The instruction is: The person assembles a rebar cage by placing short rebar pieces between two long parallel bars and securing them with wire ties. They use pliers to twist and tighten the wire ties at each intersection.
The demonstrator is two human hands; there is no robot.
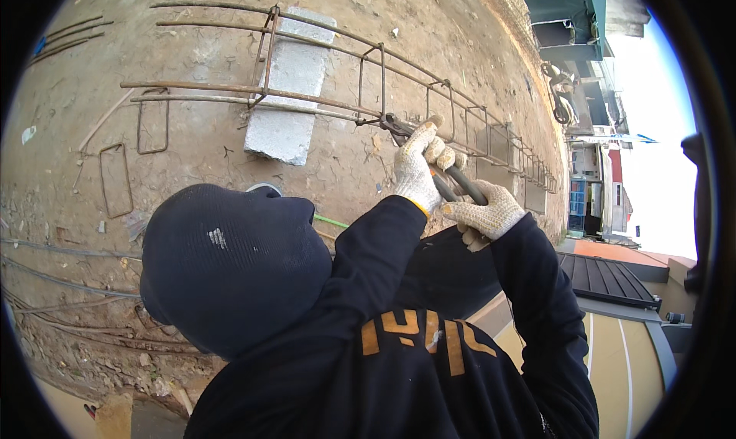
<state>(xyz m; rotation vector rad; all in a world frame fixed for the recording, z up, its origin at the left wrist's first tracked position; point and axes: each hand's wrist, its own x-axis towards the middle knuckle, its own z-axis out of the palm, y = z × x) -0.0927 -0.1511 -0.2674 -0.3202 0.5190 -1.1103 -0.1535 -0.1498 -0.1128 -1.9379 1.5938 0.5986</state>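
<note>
A long rusty rebar cage (314, 105), made of rods with square stirrups, runs from the upper left toward the far right. My left hand (420, 163), in a knitted white work glove, is closed around a pair of pincers (462, 183) near the head. The dark pincer jaws are at the corner where a stirrup meets the lowest rod; whether they bite on tie wire is too small to tell. My right hand (487, 213), gloved alike, is closed on the handles farther down. Both dark sleeves reach in from below.
A pale concrete block (287, 128) lies under the near end of the cage. Loose rectangular stirrups (116, 180) and long rods (73, 36) lie on the dirt at left. My dark-clothed knee (230, 263) juts up at lower left. A motorcycle (562, 101) and buildings stand at right.
</note>
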